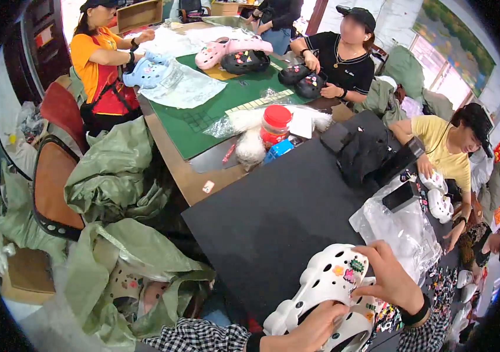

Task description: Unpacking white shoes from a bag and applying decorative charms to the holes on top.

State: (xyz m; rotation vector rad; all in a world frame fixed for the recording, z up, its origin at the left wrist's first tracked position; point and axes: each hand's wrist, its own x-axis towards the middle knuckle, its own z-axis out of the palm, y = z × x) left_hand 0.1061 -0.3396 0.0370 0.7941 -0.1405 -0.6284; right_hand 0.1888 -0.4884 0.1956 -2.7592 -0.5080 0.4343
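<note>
A white perforated clog (314, 278) is tilted above the front of the black table, with colourful charms (348, 274) on its upper, one of them a flower. My left hand (311, 328) grips it by the edge of its foot opening. Around the charm-bearing end, my right hand (394, 276) has its index finger on the upper and its thumb lower by the rim. Whether a small charm is between those fingers is hidden. Below them shows a second white clog (344, 340), partly covered by my hands, with charms on it. Loose charms (386, 317) lie beside my right wrist.
Green sacks (109, 170) and a chair (56, 188) stand at the left. A red-lidded jar (276, 120), black bag (361, 149) and plastic bag (399, 229) lie on the tables. Co-workers handle clogs (303, 81) across the green mat (191, 126) and at the right.
</note>
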